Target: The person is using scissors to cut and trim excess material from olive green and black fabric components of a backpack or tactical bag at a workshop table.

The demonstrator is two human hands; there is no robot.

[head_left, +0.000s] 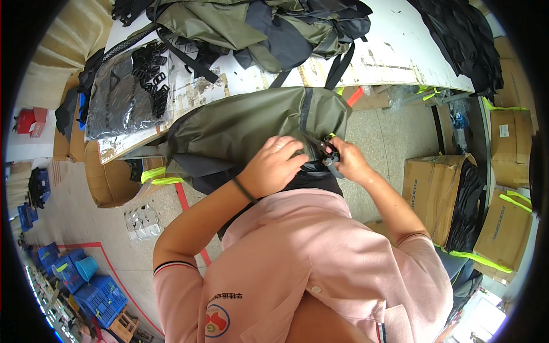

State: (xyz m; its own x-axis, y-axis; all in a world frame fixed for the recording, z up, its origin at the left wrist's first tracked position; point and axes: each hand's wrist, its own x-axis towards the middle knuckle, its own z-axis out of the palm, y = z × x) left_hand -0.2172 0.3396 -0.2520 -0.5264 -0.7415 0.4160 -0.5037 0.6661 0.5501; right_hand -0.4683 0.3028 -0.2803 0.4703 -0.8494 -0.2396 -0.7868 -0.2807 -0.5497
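An olive-green bag (240, 123) with dark grey panels lies across my lap and leans against the table edge. My left hand (275, 166) rests on its near side, fingers bent together over the fabric; what lies under the fingertips is partly hidden. To the right, my right hand (350, 160) is closed round a small black piece (328, 151) with a bit of yellow-green at its top, at the bag's dark end. The piece is too small to tell its kind. A dark strip (305, 108) crosses the bag just beyond my hands.
More olive and grey bags (257, 28) lie heaped on the white table (394, 51). Clear plastic bags of black buckles (150, 74) are at its left, black fabric (463, 40) at its right. Cardboard boxes (432, 191) stand on the right, blue crates (100, 297) at lower left.
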